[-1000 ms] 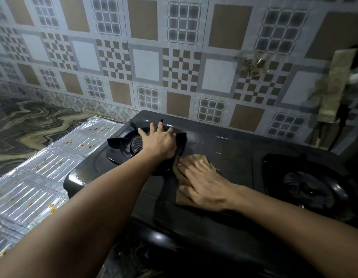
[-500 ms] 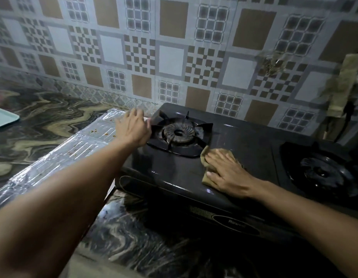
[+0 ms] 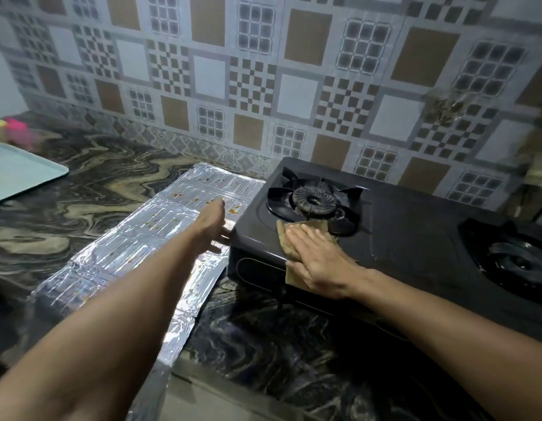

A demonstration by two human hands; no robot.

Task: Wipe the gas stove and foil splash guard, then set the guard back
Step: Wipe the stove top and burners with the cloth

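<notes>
A black two-burner gas stove sits on the marbled counter against the tiled wall. My right hand lies flat on a tan cloth at the stove's front left, just in front of the left burner. The silver foil splash guard lies flat on the counter to the left of the stove, speckled with orange stains. My left hand hovers over the guard's right edge beside the stove's left corner, fingers apart, holding nothing.
A pale teal tray lies at the far left of the counter, with pink and yellow objects behind it. The right burner is at the far right. A cloth strip hangs on the wall at right.
My left hand left the left burner grate and moved left and down over the foil guard. My right hand slid the cloth toward the stove's front left edge.
</notes>
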